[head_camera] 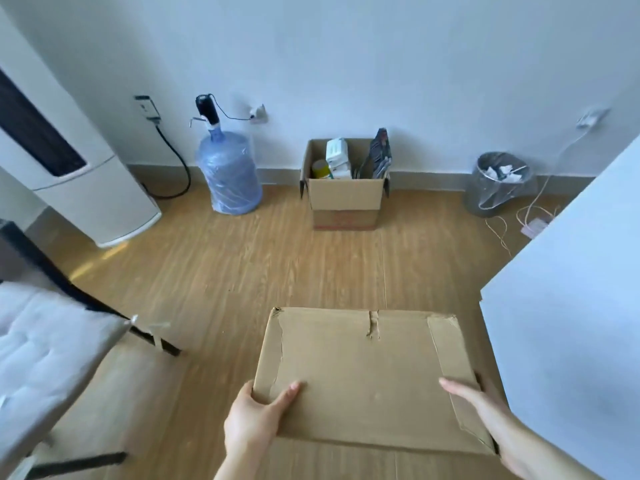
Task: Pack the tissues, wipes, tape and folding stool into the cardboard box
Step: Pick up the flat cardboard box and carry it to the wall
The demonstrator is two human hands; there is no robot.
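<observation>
Box, top closed, is held low above the floor, probably to be set down for packing. Left hand is clamped on its near left corner and right hand on its right edge, balancing it. Beyond the box stand a water bottle, an open carton holding white packs, a can and a dark folded item, then a bin of scraps.

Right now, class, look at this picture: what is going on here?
A person holds a cardboard box with both hands. The left hand grips its near left corner, thumb on top; the right hand holds its right edge. Its upper face is shut. A second, open box with items inside stands by the wall.
</observation>
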